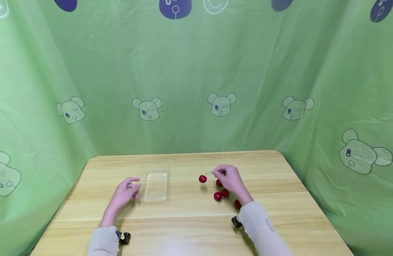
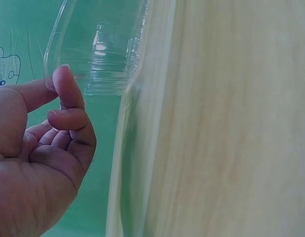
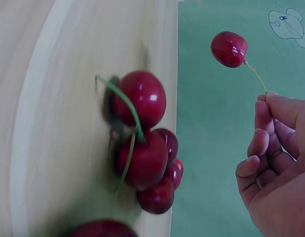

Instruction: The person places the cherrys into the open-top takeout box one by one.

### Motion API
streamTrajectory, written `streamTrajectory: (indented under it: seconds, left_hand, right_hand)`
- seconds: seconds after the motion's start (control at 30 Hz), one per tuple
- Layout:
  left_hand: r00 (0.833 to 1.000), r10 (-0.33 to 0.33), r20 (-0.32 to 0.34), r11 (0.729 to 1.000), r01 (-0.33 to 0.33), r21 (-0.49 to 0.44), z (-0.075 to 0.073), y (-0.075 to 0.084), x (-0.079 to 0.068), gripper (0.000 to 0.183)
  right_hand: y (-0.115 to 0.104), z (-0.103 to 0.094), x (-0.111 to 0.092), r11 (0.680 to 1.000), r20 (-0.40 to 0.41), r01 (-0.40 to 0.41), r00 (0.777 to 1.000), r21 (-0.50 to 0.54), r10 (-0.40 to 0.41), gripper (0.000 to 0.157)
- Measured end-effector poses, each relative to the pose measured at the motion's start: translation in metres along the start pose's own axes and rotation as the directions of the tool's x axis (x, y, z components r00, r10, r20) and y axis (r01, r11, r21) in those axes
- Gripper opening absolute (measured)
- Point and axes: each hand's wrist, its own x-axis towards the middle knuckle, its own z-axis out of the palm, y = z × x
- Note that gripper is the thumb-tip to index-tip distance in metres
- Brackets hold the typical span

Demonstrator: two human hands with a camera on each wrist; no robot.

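Pinching one thin stem [image 3: 255,73] between thumb and forefinger, the right hand [image 1: 229,179] held one red cherry [image 1: 202,179] in the air to the right of the clear plastic box [image 1: 156,187], the fruit on the side of the fingers nearer the box. Its other fingers were loosely bent. The left hand [image 1: 126,192] hung just to the left of the box with nothing in its grasp, fingers relaxed and slightly curled; two digits came right up to the rim, and whether they touched it could not be told. Under and beside the right hand, well to the right of the box, lay a group of loose cherries [image 1: 218,196]: four showed from the head, at least six from the right wrist, overlapping too much for an exact count. Farther out came two pale sleeves [image 1: 101,241] and two small black devices [image 1: 236,222], one of each on either side of the box, nearer the person. One wooden table [image 1: 190,231] bore the box, and beyond it rose a green curtain [image 1: 183,64] with six pale bear heads, four purple shapes and two white outlines in sight.
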Motion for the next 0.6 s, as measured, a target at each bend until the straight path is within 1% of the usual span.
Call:
streamTrajectory:
  seconds: [0.13, 0.23, 0.37, 0.6]
  left_hand:
    - [1.0, 0.001, -0.003, 1.0, -0.001, 0.001, -0.001, -0.003, 0.001, 0.045]
    - [1.0, 0.0, 0.003, 1.0, 0.0, 0.001, -0.001, -0.002, 0.0, 0.045]
    - [1.0, 0.014, 0.009, 1.0, -0.014, 0.001, -0.001, -0.002, 0.0, 0.045]
    - [1.0, 0.006, 0.002, 1.0, -0.006, 0.008, 0.0, -0.003, 0.0, 0.044]
  right_hand:
    - [-0.007, 0.007, 0.002, 1.0, -0.009, 0.01, 1.0, 0.023, -0.01, 0.012]
    - [-0.01, 0.012, 0.005, 0.999, -0.008, 0.016, 1.0, 0.043, -0.016, 0.013]
    - [-0.016, 0.019, 0.009, 0.997, -0.008, 0.024, 1.0, 0.067, -0.023, 0.012]
    - [-0.029, 0.034, 0.016, 0.997, -0.009, 0.038, 0.999, 0.072, -0.037, 0.01]
